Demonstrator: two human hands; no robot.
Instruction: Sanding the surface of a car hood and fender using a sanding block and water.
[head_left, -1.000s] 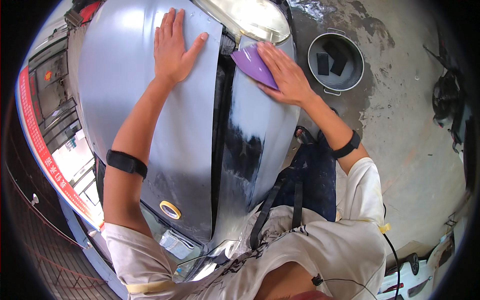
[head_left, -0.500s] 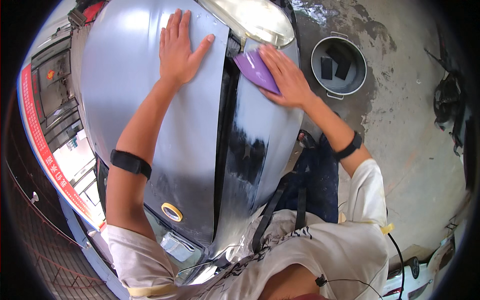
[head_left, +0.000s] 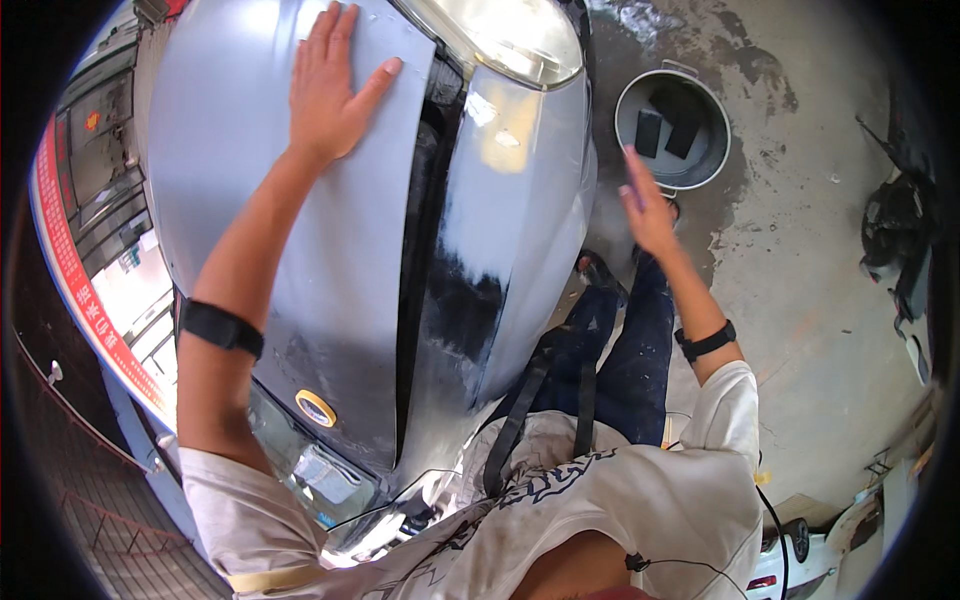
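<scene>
Arm bands: black, one on each arm (head_left: pixel 222 328) (head_left: pixel 706 342).
Left hand (head_left: pixel 330 100): spread flat, palm down on hood; fingers up-frame, thumb angled out right; nothing seen in grasp.
Right hand (head_left: pixel 652 218): off the car, fingers straight and close together, holding purple sheet.
Purple sheet (head_left: pixel 633 192): in right hand, fender-facing side, nearly edge-on; visible strip's long axis runs along fingers, up-frame, top leaning slightly left; full outline hidden.
Hood (head_left: pixel 340 270): grey, dark gap on its right.
Tape roll (head_left: pixel 316 408): yellow, lying on hood's windscreen end.
Fender (head_left: pixel 535 230): grey, black patch (head_left: pixel 462 310) mid-length, yellowish patch (head_left: pixel 510 130) near headlight.
Headlight (head_left: pixel 515 42): clear, beyond yellowish patch.
Pot (head_left: pixel 726 150): round, metal, on floor; dark blocks (head_left: pixel 648 133) inside; right fingertips overlap its near rim in view, contact unclear.
Floor (head_left: pixel 810 250): concrete, wet around pot.
</scene>
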